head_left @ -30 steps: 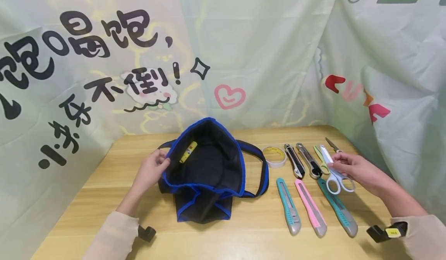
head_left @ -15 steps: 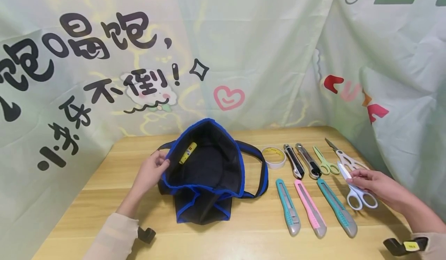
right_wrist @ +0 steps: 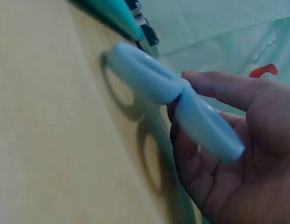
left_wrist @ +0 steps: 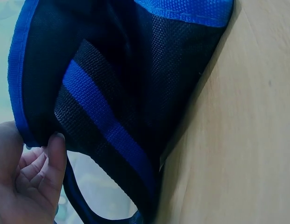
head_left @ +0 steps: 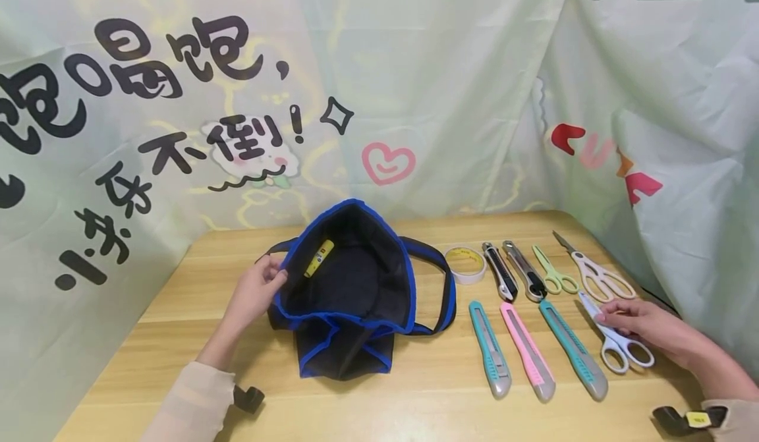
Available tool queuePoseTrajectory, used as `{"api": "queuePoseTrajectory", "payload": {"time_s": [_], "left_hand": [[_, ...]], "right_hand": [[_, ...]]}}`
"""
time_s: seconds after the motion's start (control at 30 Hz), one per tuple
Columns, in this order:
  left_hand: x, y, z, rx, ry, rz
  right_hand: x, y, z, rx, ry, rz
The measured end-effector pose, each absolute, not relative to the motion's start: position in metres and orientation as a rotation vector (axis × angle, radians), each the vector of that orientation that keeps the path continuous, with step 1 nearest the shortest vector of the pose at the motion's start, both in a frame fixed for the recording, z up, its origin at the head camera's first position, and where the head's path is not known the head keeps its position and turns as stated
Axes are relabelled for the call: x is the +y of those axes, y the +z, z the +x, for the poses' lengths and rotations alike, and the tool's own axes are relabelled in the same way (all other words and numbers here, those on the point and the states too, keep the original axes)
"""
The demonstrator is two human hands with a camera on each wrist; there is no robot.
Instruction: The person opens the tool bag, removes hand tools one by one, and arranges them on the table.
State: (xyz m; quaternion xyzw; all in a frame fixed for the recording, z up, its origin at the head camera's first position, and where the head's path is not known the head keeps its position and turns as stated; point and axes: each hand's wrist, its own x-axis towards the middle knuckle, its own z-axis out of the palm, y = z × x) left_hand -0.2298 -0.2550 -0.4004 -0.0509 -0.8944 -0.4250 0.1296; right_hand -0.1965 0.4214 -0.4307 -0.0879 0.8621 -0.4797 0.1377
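In the head view my left hand [head_left: 255,292] pinches the left rim of a black bag [head_left: 350,290] with blue edging, its mouth facing me. The left wrist view shows thumb and fingers on the blue-edged rim. A yellow tube-like item [head_left: 319,259] lies inside the bag. At the far right, my right hand [head_left: 655,329] pinches pale blue scissors [head_left: 618,343] near the middle, blades pointing away and handle loops towards me. In the right wrist view the scissors' handles [right_wrist: 145,72] stand off the tabletop, with their shadow beneath.
Right of the bag lie a tape roll [head_left: 465,265], a black-and-silver cutter [head_left: 501,274], a silver cutter [head_left: 524,272], green scissors [head_left: 554,274] and white-handled scissors [head_left: 599,277]. Nearer are a teal cutter [head_left: 490,350], a pink cutter [head_left: 528,353] and another teal cutter [head_left: 573,350]. Fabric hangs behind.
My right hand has moved right and towards me with the pale blue scissors, away from the green scissors, and has lowered close to the table. My left hand keeps its place on the bag.
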Motion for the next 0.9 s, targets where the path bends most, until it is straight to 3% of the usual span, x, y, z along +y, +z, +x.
{"api": "queuePoseTrajectory", "payload": {"time_s": [0.6,0.9], "left_hand": [[-0.253,-0.397,-0.227,-2.615,-1.242,-0.133],[-0.252,-0.398,-0.227,-2.613,-1.225,-0.148]], "right_hand": [[0.412,-0.430,-0.191,2.964,-0.870,-0.148],[0.408,-0.431,-0.189,3.007,-0.821,-0.195]]}}
